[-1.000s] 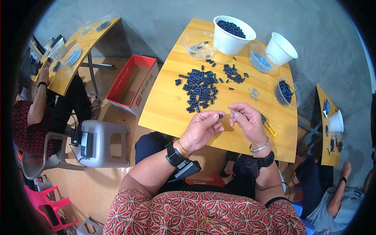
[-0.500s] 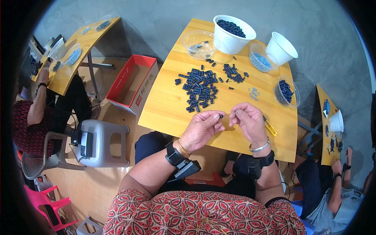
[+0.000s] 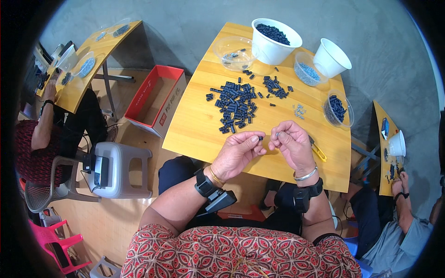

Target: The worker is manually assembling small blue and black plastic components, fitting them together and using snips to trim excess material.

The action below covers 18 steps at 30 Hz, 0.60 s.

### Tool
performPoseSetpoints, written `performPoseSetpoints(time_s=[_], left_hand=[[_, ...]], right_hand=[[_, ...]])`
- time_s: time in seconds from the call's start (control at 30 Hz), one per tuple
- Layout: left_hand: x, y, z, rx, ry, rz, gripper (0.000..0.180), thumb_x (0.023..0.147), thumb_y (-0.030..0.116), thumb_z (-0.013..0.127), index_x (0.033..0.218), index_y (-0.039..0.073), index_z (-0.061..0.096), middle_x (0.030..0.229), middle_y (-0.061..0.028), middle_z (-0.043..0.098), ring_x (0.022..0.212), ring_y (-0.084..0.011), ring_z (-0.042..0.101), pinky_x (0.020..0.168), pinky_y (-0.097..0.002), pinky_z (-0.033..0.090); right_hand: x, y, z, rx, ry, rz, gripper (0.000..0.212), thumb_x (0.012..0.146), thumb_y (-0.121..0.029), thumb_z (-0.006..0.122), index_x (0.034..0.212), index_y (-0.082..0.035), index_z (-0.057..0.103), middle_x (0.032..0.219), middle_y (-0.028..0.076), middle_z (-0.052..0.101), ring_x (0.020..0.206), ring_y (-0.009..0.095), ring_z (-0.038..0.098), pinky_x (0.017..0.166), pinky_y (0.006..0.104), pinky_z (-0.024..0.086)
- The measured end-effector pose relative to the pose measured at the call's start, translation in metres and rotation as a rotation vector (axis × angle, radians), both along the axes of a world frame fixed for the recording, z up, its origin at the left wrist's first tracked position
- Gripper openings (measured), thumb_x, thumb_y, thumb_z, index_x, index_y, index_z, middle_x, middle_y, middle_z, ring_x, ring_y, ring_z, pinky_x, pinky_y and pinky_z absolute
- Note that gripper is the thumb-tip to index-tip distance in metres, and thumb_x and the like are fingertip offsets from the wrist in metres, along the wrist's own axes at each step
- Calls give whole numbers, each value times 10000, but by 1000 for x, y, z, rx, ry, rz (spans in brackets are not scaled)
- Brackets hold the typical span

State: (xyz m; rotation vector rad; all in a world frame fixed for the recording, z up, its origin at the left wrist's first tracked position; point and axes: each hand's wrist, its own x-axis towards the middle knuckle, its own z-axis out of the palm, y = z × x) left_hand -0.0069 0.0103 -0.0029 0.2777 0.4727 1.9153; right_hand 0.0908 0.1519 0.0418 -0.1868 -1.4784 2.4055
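My left hand (image 3: 237, 150) is closed in a pinch, a small black plastic piece (image 3: 260, 138) showing at its thumb and fingertips. Close beside it, my right hand (image 3: 294, 146) also pinches; a tiny greyish glint shows between thumb and finger, too small to name. Both hands are above the near edge of the wooden table (image 3: 194, 134). Beyond them lies a large pile of black plastic pieces (image 3: 235, 104), with a smaller heap of black pieces (image 3: 275, 87) to its right. Small silvery metal bits (image 3: 299, 111) are scattered beyond my right hand.
A yellow-handled cutter (image 3: 319, 152) lies right of my right hand. Along the far side stand a white tub of black pieces (image 3: 276, 48), another white tub (image 3: 332, 58) and clear bowls (image 3: 337, 121). A red-rimmed box (image 3: 155, 99) sits at left; co-workers sit at both sides.
My hands keep almost the same pinching pose, the right fingers shifting slightly. At the far right, a co-worker's hands have moved closer together at their table.
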Motion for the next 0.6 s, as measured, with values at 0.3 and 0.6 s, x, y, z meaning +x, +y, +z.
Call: performPoseSetpoints(time_s=[0.3, 0.6], left_hand=[[1, 0, 2, 36, 18, 25, 196, 900, 100, 494, 1058, 16, 573, 810, -56, 604, 741, -143, 570, 779, -327, 490], [4, 2, 4, -26, 21, 60, 163, 919, 105, 461, 1000, 1, 557, 798, -72, 609, 691, -140, 594, 728, -321, 537]], right_hand=[[-2, -9, -5, 355, -5, -131, 39, 876, -29, 500, 906, -5, 511, 794, 32, 544, 686, 98, 537, 643, 226, 457], [-5, -20, -6, 742, -49, -292, 18, 851, -3, 504, 868, -7, 508, 755, 27, 534, 661, 91, 526, 599, 219, 439]])
